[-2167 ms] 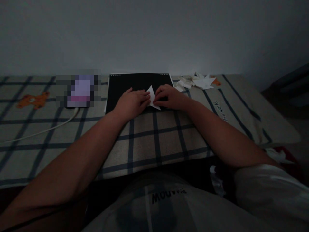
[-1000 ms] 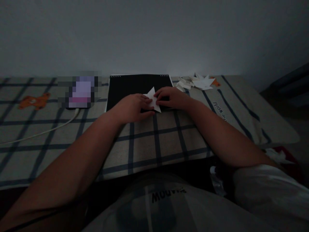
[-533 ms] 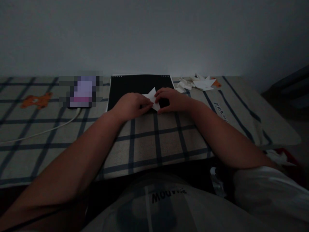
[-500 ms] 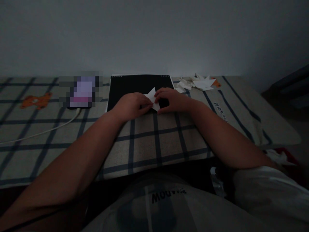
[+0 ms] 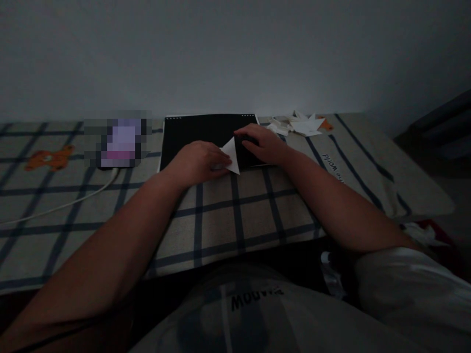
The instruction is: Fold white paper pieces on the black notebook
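A small folded piece of white paper (image 5: 232, 153) is pinched in my left hand (image 5: 201, 161), its pointed end sticking out to the right. My right hand (image 5: 263, 142) is just to the right of the paper and apart from it, fingers slightly curled and separated, with nothing visible between them. Both hands are over the near part of a black sheet or pad (image 5: 198, 130) with small punched holes along its far edge. Part of the paper is hidden behind my left fingers.
A checked cloth (image 5: 217, 215) covers the table, which meets a wall at the back. To the left lies a phone (image 5: 121, 142) with a white cable (image 5: 88, 195) plugged in. Several folded white papers (image 5: 303, 123) are heaped at the back right. A red container (image 5: 436, 235) stands below the right edge.
My right hand has let go of the paper and moved slightly up and right. The paper stays in my left hand, more of it now showing.
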A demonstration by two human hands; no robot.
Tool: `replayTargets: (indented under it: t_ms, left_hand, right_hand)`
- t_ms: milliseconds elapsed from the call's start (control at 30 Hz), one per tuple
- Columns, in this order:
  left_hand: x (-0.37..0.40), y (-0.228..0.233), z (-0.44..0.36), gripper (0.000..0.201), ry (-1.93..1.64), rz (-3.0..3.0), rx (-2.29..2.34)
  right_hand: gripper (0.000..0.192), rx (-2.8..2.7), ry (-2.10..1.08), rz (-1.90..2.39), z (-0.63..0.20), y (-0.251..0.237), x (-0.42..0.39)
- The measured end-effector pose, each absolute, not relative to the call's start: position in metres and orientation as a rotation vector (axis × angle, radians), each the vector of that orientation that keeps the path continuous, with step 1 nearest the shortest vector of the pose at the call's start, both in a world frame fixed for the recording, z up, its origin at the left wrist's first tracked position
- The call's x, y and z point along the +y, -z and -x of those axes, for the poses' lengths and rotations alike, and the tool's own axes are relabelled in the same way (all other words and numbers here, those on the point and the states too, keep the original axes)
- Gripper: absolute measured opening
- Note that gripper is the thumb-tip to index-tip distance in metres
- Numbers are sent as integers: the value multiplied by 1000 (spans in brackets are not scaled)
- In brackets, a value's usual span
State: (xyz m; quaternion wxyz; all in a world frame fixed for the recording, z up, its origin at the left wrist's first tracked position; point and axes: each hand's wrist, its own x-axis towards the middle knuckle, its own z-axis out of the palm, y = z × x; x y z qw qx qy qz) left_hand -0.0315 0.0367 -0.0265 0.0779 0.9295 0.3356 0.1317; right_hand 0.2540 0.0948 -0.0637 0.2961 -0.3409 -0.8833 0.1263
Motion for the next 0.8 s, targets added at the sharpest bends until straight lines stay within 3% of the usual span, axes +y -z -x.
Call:
replayTargets:
  t_ms: [233,533,800]
  left_hand:
    - [28,29,33,33,-644,-2747,1167]
    - [27,22,32,34,-595,-2704,1092]
    - [41,40,29,43,-1448,-2043,1459]
  right_hand:
    - [38,-2186,-255,911,-255,56,93]
    - [42,-2201,-331,1055,-256,57,92]
    - [62,-2134,-402,1058,-252,51,87]
